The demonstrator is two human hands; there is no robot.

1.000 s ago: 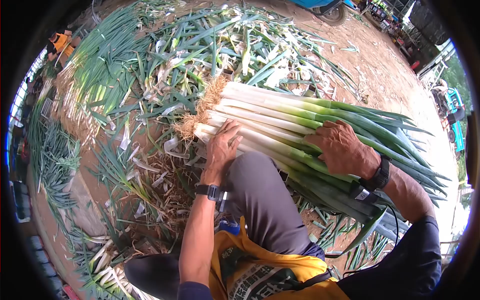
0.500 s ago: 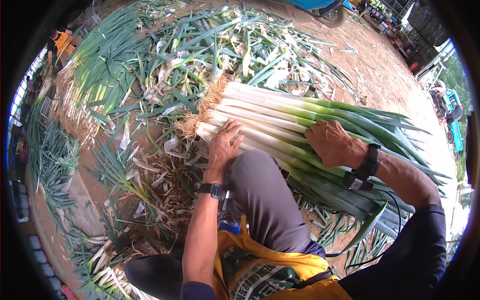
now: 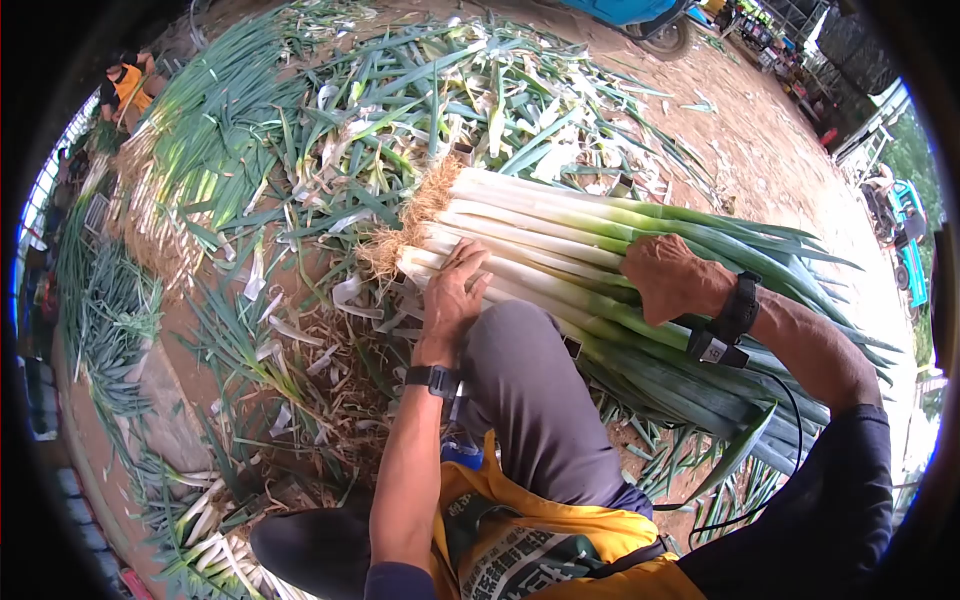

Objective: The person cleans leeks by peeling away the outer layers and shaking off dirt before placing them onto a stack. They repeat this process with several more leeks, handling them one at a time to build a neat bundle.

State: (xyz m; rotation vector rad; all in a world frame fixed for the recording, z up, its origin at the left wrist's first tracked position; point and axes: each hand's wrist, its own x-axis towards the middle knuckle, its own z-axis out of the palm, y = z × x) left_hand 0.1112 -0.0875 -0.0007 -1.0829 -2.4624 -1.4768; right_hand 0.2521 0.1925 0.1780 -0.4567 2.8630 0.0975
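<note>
A thick row of large green onions [image 3: 560, 225] lies across in front of my raised knee. Their roots [image 3: 428, 205] point left and the dark green leaves [image 3: 790, 300] spread to the right. Near the root end, my left hand [image 3: 458, 288] has its fingers bent over the white stalks on the near side. My right hand [image 3: 672, 278] is closed like a fist at the point where the stalks turn green. Its fingertips are hidden beneath the hand. Dark metal pieces [image 3: 572, 346] show at the edges of the bundle.
Trimmed leaves [image 3: 490, 90] cover the ground beyond the bundle. More green onions lie in a heap [image 3: 200, 140] at the left, with another person [image 3: 128, 90] behind them. Loose stalks [image 3: 215, 545] lie at lower left. A blue vehicle [image 3: 640, 12] stands at the top.
My right hand has shifted slightly along the stalks toward the leaves and turned a little. My left hand stays on the stalks, and the bundle looks about the same.
</note>
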